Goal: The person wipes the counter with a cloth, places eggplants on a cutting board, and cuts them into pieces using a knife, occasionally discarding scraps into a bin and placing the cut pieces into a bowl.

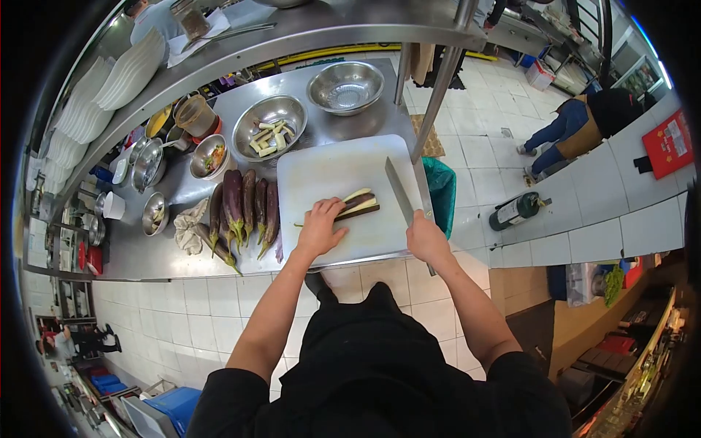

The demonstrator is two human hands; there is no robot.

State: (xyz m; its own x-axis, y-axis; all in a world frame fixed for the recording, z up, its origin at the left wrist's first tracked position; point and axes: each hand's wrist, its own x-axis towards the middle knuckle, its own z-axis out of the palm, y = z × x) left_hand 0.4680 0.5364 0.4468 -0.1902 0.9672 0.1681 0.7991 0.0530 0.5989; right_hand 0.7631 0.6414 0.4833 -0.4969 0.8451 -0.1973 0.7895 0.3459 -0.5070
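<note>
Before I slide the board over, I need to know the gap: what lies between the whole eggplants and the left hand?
In the head view, only bare white cutting board separates the whole eggplants from the left hand.

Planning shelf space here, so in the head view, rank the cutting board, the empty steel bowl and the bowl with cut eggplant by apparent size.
1. White cutting board, clearly largest.
2. Empty steel bowl and bowl with cut eggplant pieces: they look about alike, and fisheye distortion makes ranking them unsure.

floor (504, 157): white tile | counter (146, 255): steel | shelf (328, 25): steel, overhead
</note>
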